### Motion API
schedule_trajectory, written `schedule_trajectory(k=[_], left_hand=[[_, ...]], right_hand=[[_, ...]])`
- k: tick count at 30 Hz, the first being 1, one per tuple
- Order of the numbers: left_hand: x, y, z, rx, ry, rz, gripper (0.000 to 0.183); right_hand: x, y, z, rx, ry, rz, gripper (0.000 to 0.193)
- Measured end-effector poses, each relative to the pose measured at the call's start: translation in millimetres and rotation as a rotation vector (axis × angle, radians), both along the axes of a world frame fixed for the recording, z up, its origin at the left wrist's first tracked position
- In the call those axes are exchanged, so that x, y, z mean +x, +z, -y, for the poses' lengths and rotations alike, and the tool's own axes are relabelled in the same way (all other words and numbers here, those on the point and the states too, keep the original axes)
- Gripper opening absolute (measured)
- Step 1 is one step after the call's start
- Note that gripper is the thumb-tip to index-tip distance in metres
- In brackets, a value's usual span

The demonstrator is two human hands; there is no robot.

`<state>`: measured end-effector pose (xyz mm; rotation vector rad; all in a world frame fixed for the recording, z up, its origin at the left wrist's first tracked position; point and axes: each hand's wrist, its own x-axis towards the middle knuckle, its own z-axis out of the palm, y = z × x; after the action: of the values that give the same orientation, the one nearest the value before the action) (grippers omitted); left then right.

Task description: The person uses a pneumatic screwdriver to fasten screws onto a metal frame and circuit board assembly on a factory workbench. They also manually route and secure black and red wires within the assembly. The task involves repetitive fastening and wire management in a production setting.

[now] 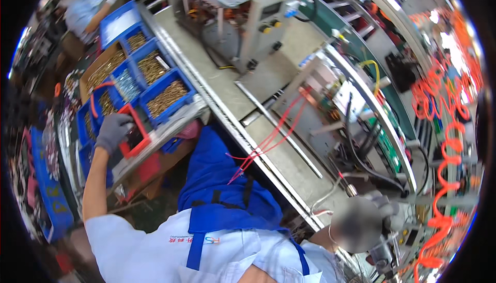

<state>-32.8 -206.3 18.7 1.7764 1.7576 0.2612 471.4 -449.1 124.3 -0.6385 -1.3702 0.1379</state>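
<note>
The gloved left hand (112,131) curls its fingers over the red bin (135,133) beside 1 blue bin of brass screws (166,97); the right hand (385,208) is blurred, grip unclear.

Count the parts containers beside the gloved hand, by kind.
Blue bins of brass-coloured parts: 4
Blue bin of silvery parts: 1
Cardboard box of brass-coloured parts: 1
Red bin at the left hand: 1
Total: 7

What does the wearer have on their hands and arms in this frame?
Both hands wear grey knit gloves: the left hand and the right hand. The left forearm is bare below a short pale blue-white sleeve. A blue apron covers the front.
</note>
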Motion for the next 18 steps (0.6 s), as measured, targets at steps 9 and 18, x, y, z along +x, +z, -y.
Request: schedule_trajectory(k=[9, 18], left_hand=[[-27, -14, -26, 0.118, -0.081, -0.064, 0.015], [-11, 1, -16, -0.094, 0.171, 0.128, 0.025]], right_hand=[[-6, 0, 8, 0.036, -0.028, -0.068, 0.036], [-21, -1, 13, 0.027, -0.03, -0.064, 0.035]])
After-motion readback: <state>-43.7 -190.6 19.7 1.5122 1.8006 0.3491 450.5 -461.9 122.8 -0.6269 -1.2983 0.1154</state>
